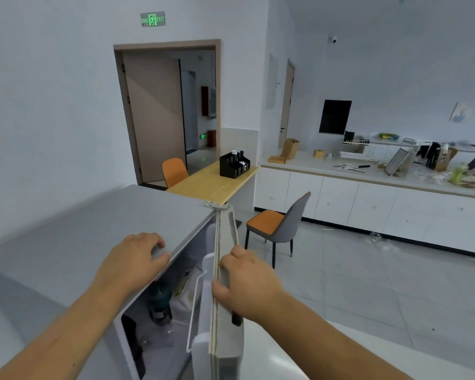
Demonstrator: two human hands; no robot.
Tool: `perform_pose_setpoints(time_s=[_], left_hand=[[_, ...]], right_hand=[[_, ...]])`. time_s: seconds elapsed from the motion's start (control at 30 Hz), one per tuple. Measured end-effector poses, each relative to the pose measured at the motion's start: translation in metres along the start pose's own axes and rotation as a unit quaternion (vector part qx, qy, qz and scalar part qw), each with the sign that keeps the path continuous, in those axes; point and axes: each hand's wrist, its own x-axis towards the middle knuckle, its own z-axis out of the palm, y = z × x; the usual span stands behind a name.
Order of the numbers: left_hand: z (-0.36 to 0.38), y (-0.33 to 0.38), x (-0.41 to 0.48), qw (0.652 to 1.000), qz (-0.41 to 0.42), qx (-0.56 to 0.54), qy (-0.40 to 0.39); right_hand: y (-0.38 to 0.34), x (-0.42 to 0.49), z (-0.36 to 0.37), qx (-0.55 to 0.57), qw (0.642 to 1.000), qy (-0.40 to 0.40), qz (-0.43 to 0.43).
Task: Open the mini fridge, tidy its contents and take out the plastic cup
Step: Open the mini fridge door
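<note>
The grey mini fridge [74, 237] stands right below me, and its door [226, 292] is swung open to the right. My left hand [132, 260] rests flat on the front edge of the fridge top. My right hand [246, 282] grips the upper edge of the open door. Inside the fridge I see a dark green bottle [161, 301], a pale plastic bag [185, 290] and a dark object at the lower left [133, 344]. No plastic cup can be made out among them.
A wooden table [211, 182] with a black organiser [234, 164] stands behind the fridge. Two orange and grey chairs [277, 223] [174, 171] are nearby. A white counter [368, 171] with clutter runs along the right wall. The tiled floor lies to the right.
</note>
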Motion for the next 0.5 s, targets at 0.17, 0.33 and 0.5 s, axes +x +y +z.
perform_pose_setpoints(time_s=[0.17,0.33,0.5], left_hand=[[0.003,-0.003,0.002,1.0,0.006,0.008,0.0],[0.001,0.006,-0.001,1.0,0.01,0.017,-0.006],[0.002,0.017,-0.008,0.999,0.013,0.035,-0.023]], right_hand=[[0.024,-0.014,-0.017,-0.03,0.999,-0.03,0.034],[0.064,-0.03,-0.026,-0.077,0.992,-0.036,0.093],[0.11,-0.038,-0.023,-0.093,0.986,-0.019,0.136]])
